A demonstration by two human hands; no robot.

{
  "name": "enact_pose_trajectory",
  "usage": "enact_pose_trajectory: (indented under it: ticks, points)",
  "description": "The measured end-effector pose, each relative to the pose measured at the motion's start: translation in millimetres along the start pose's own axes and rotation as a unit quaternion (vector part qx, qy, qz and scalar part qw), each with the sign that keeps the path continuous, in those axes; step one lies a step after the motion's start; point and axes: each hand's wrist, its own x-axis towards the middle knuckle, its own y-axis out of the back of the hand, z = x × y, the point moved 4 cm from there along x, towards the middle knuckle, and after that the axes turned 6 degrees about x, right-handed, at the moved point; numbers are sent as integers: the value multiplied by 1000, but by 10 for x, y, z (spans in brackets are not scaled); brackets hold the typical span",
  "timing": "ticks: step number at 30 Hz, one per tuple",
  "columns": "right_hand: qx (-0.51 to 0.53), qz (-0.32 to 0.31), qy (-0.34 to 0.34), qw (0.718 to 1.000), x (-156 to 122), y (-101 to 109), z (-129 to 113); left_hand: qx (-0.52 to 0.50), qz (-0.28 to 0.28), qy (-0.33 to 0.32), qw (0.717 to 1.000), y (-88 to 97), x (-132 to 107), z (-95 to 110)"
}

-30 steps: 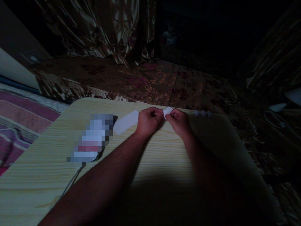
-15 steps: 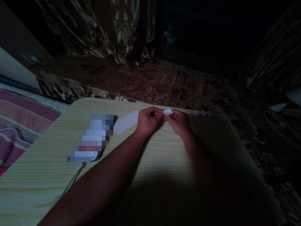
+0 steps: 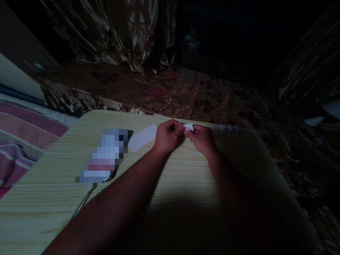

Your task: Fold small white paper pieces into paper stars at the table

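Observation:
A small folded piece of white paper [image 3: 188, 126] is pinched between my two hands, above the far part of the table. My left hand [image 3: 168, 135] is closed, thumb and fingertips on the paper's left side. My right hand [image 3: 201, 137] grips its right side with thumb and bent fingers. Fingers cover the paper's lower part. Just left of my left hand lies a flat strip of white paper [image 3: 143, 138], its right end close to the hand. To the right of my right hand, several small folded paper pieces [image 3: 228, 128] sit in a row in dim light.
The pale wood-patterned table [image 3: 186, 180] has rounded far corners. A blurred-out device [image 3: 106, 156] with a cable lies at the left. Beyond the table stands a seat with patterned cloth [image 3: 159, 90]; a striped bedspread [image 3: 21, 131] is at the left, a white cable [image 3: 310, 132] at the right.
The folded paper has tilted a little and shifted slightly left, and my right fingers have moved a little with it. The rest is as before.

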Motion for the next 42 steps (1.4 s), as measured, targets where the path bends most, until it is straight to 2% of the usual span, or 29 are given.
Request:
enact_pose_trajectory:
  ticks: [12, 19, 25, 32, 42]
  points:
    - [-33, 7, -6, 999, -5, 13, 0, 9, -1, -8, 1000, 8, -6, 16]
    - [24, 12, 5, 1000, -10, -12, -45, 47, 37, -12, 998, 42, -15, 61]
    - [38, 91, 59, 993, -20, 49, -81, 100, 69, -27, 992, 52, -48, 123]
    - [-66, 68, 165, 982, -77, 37, -184, 131, 43, -56, 989, 28, -64, 133]
    - [-98, 52, 178, 978, -75, 7, -195, 142, 29, -91, 985, 7, -71, 165]
